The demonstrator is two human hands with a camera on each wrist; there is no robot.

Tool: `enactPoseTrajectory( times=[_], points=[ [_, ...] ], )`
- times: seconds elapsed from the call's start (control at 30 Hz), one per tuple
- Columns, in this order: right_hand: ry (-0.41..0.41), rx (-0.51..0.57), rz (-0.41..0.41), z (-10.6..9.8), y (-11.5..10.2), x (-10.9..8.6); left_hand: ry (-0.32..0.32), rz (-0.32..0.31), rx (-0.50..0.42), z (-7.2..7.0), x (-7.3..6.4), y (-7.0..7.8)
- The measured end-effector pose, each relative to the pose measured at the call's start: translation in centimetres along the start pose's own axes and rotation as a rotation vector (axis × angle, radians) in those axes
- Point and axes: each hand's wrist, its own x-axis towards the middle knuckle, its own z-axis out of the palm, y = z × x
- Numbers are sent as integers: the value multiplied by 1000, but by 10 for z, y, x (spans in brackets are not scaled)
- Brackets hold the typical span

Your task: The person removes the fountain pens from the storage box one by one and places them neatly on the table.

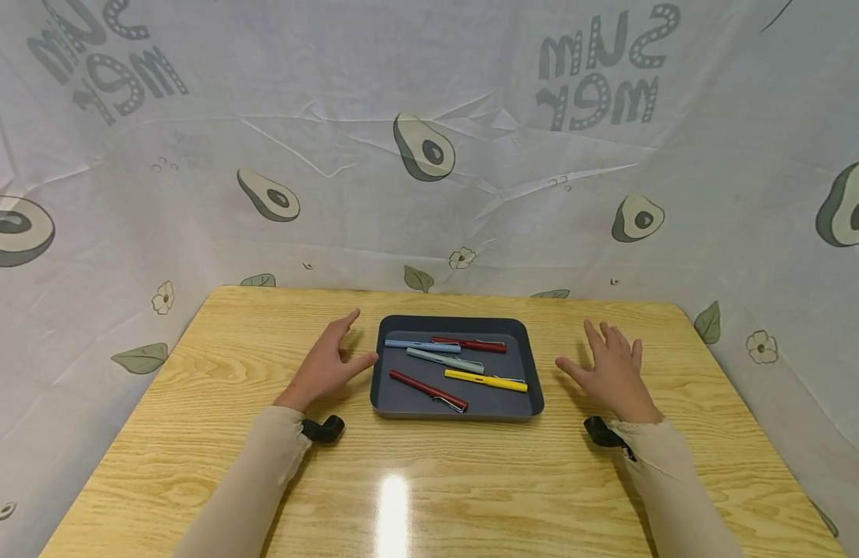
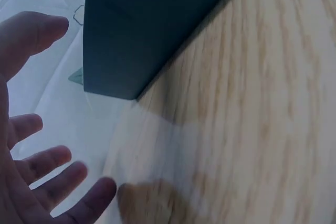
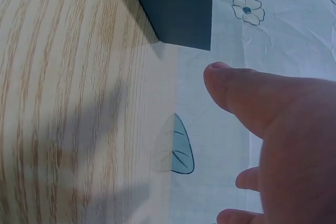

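Observation:
A dark grey tray [image 1: 401, 403] sits at the middle of the wooden table [image 1: 192, 434]. In it lie several pens: a light blue one [image 1: 412, 346], a dark red one [image 1: 469, 344], a grey-green one [image 1: 444, 359], a yellow one [image 1: 485, 380] and a red one [image 1: 428, 390]. My left hand [image 1: 328, 360] hovers open just left of the tray, fingers spread, holding nothing. My right hand [image 1: 611, 368] is open to the tray's right, a short gap away. The wrist views show the tray's outer wall [image 2: 136, 30] [image 3: 178, 9] and open fingers [image 2: 47, 169] [image 3: 247, 95].
A white cloth printed with avocados [image 1: 422, 147] hangs behind and to both sides of the table. A black wrist mount sits at each sleeve [image 1: 323, 428] [image 1: 600, 432]. Bare wood lies in front of the tray, with a light glare [image 1: 393, 504].

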Motion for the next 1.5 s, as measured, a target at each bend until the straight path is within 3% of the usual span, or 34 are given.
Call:
enactPoseTrajectory(
  times=[0.13, 0.27, 0.43, 0.73, 1.13, 1.33, 1.5],
  points=[
    [-5, 5, 0, 0, 0, 0, -7, 19, -63, 3, 1, 0],
    [8, 2, -13, -1, -1, -1, -18, 36, -59, 6, 0, 2],
    [4, -1, -10, -1, -2, -1, -37, 24, -48, 9, -2, 7],
    [-34, -3, -2, -1, -2, 1, -88, -6, -123, 17, -1, -2],
    [-70, -30, 0, -3, -4, -1, -66, 71, -198, 22, -2, -8],
    [-105, 42, 13, -6, -6, -1, -54, 84, -175, 22, -4, -9],
    [-83, 79, -14, -6, -8, -1, -62, 89, -158, 22, -4, -10]
  ],
)
